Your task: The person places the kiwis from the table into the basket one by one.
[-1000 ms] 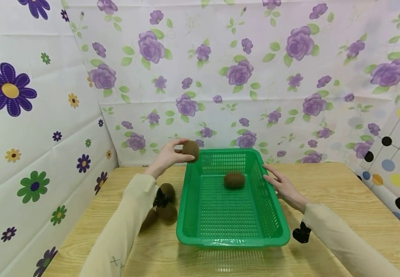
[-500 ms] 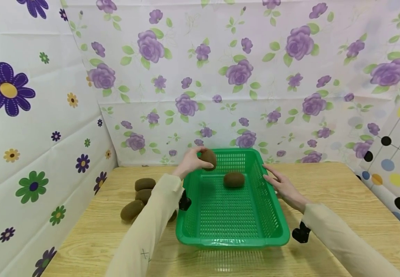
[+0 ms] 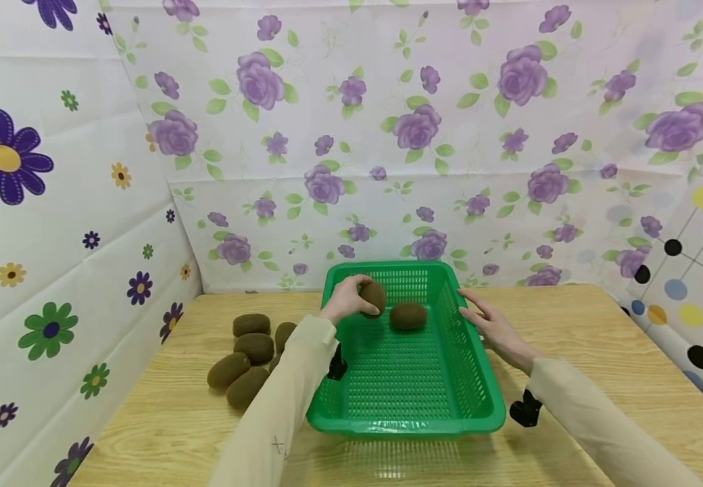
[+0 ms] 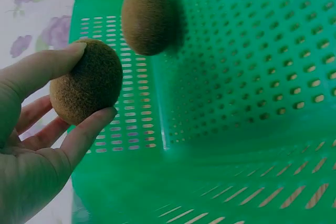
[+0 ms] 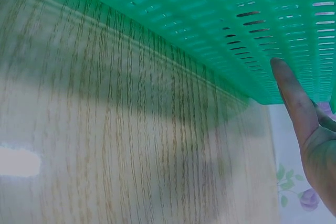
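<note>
A brown, fuzzy kiwi [image 3: 373, 299] is pinched between the thumb and fingers of my left hand [image 3: 347, 299], inside the back left part of a green plastic basket [image 3: 405, 427]. The left wrist view shows the held kiwi [image 4: 88, 81] above the basket floor, near a slotted wall. Another kiwi [image 3: 408, 316] lies on its side on the basket floor, just right of the held one. My right hand [image 3: 500, 333] rests against the basket's right rim with its fingers extended. In the right wrist view, a digit of the right hand [image 5: 310, 124] touches the outer slotted wall.
Several more kiwis [image 3: 254, 348] lie grouped on the wooden table [image 3: 163, 419] left of the basket, partly hidden by my left sleeve [image 3: 284, 399]. A floral cloth [image 3: 303, 135] hangs behind the table, with patterned sheets at both sides.
My left hand has carried the kiwi right and down, from beyond the basket's left rim to inside it. More kiwis on the table show now. The right hand keeps its place on the rim.
</note>
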{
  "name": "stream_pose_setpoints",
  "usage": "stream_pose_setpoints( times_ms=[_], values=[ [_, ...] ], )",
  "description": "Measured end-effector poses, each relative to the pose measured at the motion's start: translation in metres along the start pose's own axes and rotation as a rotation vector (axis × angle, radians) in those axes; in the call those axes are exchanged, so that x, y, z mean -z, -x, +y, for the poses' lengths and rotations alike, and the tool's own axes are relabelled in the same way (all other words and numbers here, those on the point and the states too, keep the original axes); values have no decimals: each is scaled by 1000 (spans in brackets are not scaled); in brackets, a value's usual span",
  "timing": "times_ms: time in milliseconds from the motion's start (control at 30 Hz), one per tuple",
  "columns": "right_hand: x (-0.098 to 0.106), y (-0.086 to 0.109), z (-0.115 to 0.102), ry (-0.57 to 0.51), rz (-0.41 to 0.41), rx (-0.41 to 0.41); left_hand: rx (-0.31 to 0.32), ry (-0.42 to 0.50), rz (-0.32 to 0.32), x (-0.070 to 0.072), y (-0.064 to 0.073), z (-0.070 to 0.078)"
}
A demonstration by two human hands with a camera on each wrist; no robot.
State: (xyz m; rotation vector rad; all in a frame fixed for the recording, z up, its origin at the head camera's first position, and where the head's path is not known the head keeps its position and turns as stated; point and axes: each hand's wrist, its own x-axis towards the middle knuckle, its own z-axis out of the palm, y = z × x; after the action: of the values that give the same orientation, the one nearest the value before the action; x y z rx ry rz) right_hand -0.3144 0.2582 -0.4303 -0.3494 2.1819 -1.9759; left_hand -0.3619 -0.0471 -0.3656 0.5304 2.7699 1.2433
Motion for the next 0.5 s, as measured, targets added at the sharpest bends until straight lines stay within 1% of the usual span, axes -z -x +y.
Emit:
stream_pose_setpoints(
  times_ms=[267, 500],
  values=[
    [1, 0, 0, 4, 7, 3, 13, 17, -13, -13, -4, -5],
    [1, -1, 0, -1, 14, -6, 33, 2, -25, -21, -9, -11]
  ],
)
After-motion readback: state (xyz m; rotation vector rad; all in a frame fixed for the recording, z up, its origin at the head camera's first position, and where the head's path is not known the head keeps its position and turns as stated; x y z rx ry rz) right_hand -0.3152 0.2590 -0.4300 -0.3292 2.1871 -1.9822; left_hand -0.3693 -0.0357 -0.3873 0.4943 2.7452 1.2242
